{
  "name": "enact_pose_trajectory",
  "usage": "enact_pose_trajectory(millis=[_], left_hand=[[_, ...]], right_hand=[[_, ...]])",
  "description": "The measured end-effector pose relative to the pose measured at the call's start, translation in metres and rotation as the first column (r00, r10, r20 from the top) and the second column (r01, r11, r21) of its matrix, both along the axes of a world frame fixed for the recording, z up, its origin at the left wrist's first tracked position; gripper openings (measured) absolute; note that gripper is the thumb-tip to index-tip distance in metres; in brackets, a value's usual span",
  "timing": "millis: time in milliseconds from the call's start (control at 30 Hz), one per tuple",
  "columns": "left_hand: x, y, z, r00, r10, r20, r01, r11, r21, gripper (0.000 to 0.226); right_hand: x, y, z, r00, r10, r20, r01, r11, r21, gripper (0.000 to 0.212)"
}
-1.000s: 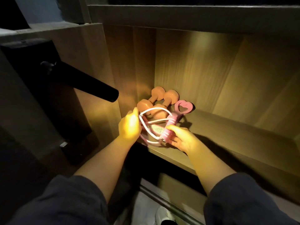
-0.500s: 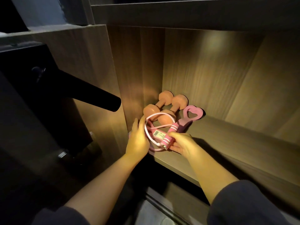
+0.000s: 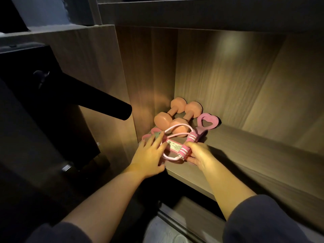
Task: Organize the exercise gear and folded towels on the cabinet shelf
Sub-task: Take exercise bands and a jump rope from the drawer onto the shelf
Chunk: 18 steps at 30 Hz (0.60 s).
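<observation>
Two peach dumbbells (image 3: 177, 115) lie side by side in the back left corner of the wooden cabinet shelf (image 3: 254, 155). A pink heart-shaped grip (image 3: 208, 122) rests just right of them. In front lies a pink jump rope (image 3: 175, 135) with striped handles and a paper label. My right hand (image 3: 199, 155) grips the rope's handles at the shelf's front edge. My left hand (image 3: 150, 155) lies with fingers spread on the rope's coils, pressing them. No towels are in view.
A black cylindrical bar (image 3: 98, 100) juts out from dark equipment on the left, close to the cabinet's side wall (image 3: 150, 81). The shelf stretches away to the right. Another shelf board (image 3: 210, 13) runs overhead. Floor shows below.
The rope bundle has come lower onto the shelf's front edge. My left hand has flattened over the coils, and my right hand has slid down the handles.
</observation>
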<state>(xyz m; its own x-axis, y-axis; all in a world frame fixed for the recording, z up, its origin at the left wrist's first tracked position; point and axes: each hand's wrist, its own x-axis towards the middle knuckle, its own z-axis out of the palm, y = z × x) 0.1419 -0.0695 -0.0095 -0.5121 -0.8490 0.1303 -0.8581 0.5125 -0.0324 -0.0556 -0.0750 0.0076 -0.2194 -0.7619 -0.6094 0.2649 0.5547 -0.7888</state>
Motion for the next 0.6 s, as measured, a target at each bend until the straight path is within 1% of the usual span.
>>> enact_pose_trajectory(millis=[100, 133, 200, 267, 333, 467, 533, 600], left_hand=[[-0.002, -0.001, 0.0, 0.985, 0.027, 0.171, -0.023, 0.999, -0.026, 0.07], [-0.003, -0.003, 0.001, 0.977, 0.011, 0.213, 0.0, 0.999, -0.054, 0.067], [-0.006, -0.007, 0.006, 0.957, -0.054, 0.287, 0.082, 0.993, -0.085, 0.053], [-0.01, -0.012, 0.012, 0.929, -0.083, 0.361, 0.114, 0.991, -0.066, 0.04], [-0.014, -0.017, 0.018, 0.904, -0.055, 0.424, 0.07, 0.997, -0.019, 0.034], [-0.017, -0.021, 0.029, 0.853, 0.07, 0.518, -0.068, 0.997, -0.023, 0.037], [-0.015, -0.021, 0.033, 0.838, 0.13, 0.53, -0.124, 0.991, -0.048, 0.045], [-0.013, -0.019, 0.036, 0.84, 0.171, 0.515, -0.153, 0.985, -0.077, 0.054]], right_hand=[[0.004, 0.0, 0.001, 0.999, 0.022, -0.046, -0.021, 1.0, 0.012, 0.03], [0.005, -0.001, 0.002, 0.998, 0.027, -0.063, -0.026, 1.0, 0.017, 0.031], [0.005, -0.002, 0.002, 0.997, 0.028, -0.074, -0.026, 0.999, 0.03, 0.031], [0.003, -0.003, 0.003, 0.997, 0.041, -0.071, -0.039, 0.999, 0.034, 0.03], [0.001, -0.001, 0.002, 0.995, 0.056, -0.081, -0.054, 0.998, 0.029, 0.03], [0.0, -0.002, 0.0, 0.996, 0.054, -0.069, -0.054, 0.999, 0.004, 0.034], [0.004, -0.005, -0.001, 0.998, 0.051, -0.036, -0.051, 0.999, -0.003, 0.04], [0.011, -0.008, 0.0, 0.998, 0.062, -0.018, -0.062, 0.998, -0.017, 0.04]])
